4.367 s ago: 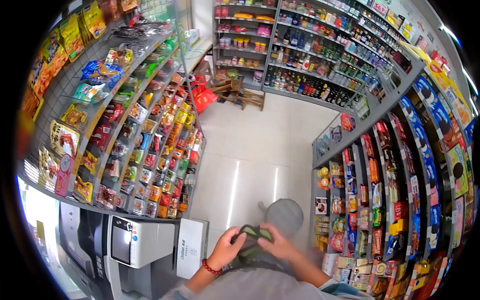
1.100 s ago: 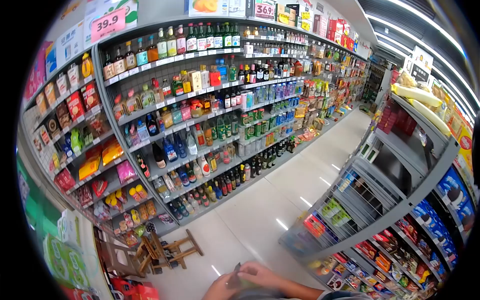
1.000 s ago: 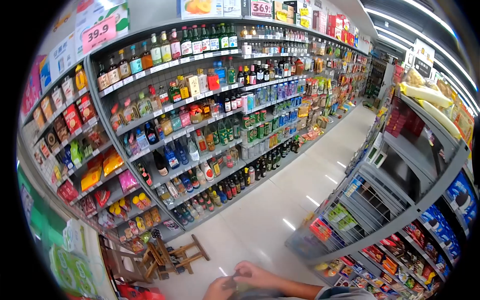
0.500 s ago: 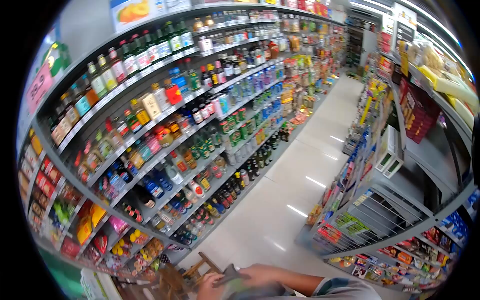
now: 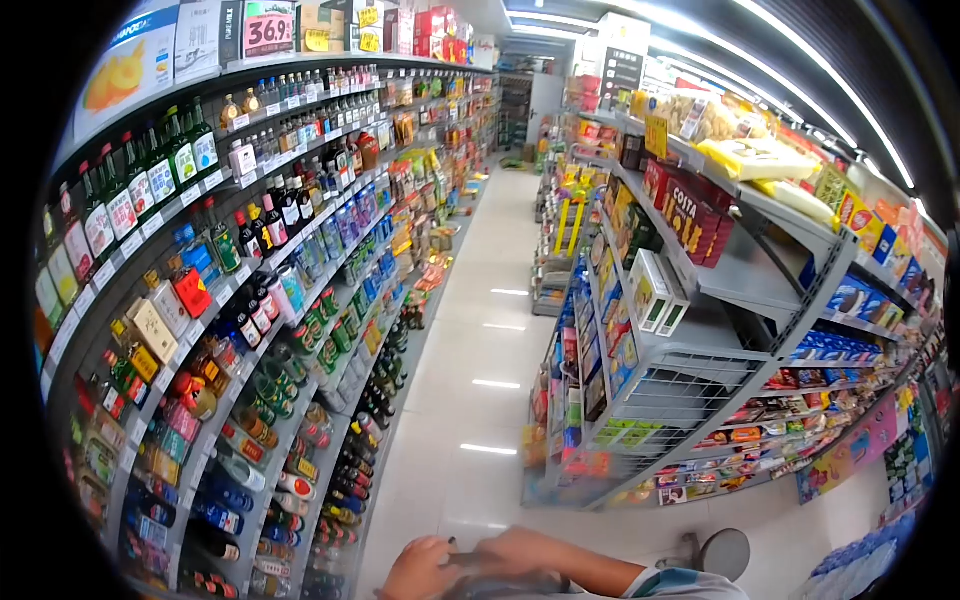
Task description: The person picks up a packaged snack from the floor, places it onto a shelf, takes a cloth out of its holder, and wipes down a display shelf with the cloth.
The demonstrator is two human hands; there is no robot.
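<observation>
Both hands meet low in the middle of the head view, near its bottom edge. My left hand (image 5: 418, 570) is closed, its fingers curled at the end of a dark grey strip-like thing (image 5: 466, 562). My right hand (image 5: 520, 556) reaches across from the right and lies over the same dark thing. Its fingers are blurred, but they look closed on it. What the dark thing is, I cannot make out; the hands and the frame edge hide much of it.
Shelves of bottles (image 5: 150, 180) and cans line the left. A pale tiled aisle (image 5: 460, 330) runs ahead. On the right stands a grey shelf rack (image 5: 690, 370) with boxes and snack packs. A round-topped stool (image 5: 725, 553) is at the lower right, near packs of bottles (image 5: 870, 560).
The view has swung to the right and levelled, so the aisle is more central. The wooden chair has left the view; the stool has come in. The hands remain together on the dark thing.
</observation>
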